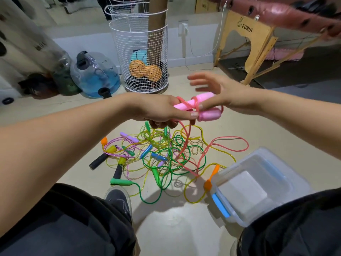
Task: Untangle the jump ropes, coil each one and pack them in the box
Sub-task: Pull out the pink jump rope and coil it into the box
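Fingers [191, 115] gripping pink handles [195, 102], beige floor [258, 126]

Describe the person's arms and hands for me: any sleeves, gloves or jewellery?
Both forearms are bare up to the frame edge, with no sleeves in view. The left hand and right hand wear no gloves, and no rings, watch or wristbands show. The right hand's fingers are motion-blurred.

From my remote seat I saw a pale beige floor [184, 228] running to a white wall base [83, 45]. A white wire basket [140, 58] stood against it around a brown post [156, 13], with a clear blue-tinted water jug [96, 74] just beside. A wooden folding table [247, 43] marked FURUI stood at right, near a wall socket [183, 27].
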